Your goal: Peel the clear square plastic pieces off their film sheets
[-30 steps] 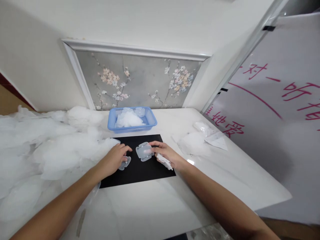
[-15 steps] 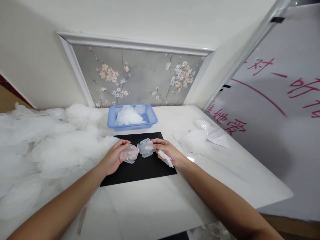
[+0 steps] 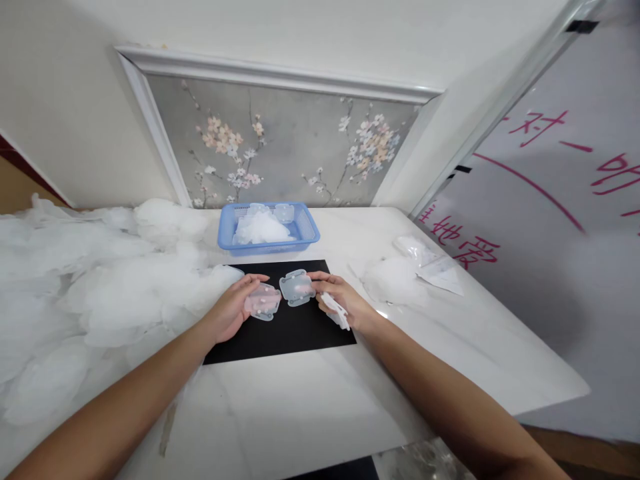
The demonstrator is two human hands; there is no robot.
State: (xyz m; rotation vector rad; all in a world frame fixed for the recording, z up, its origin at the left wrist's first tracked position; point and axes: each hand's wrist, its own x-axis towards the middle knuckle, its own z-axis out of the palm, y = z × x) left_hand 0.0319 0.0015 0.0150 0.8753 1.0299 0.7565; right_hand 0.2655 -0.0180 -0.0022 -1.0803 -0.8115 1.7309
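Observation:
My left hand (image 3: 231, 309) grips a small translucent plastic piece (image 3: 263, 302) and holds it just above the black mat (image 3: 295, 330). My right hand (image 3: 339, 299) pinches a second translucent plastic piece (image 3: 297, 287) by its right edge. A white scrap (image 3: 338, 312) is tucked under that hand's lower fingers. The two pieces sit side by side, almost touching, over the middle of the mat.
A blue basket (image 3: 306, 240) with clear pieces and white fluff stands behind the mat. A big heap of white fluffy material (image 3: 85, 287) covers the table's left side. At the right lie a fluff wad (image 3: 393, 281) and plastic bags (image 3: 430, 263). A banner with red writing (image 3: 545, 200) leans at the right.
My left hand lifted the plastic piece off the mat and brought it up beside the piece in my right hand. The view shifted slightly.

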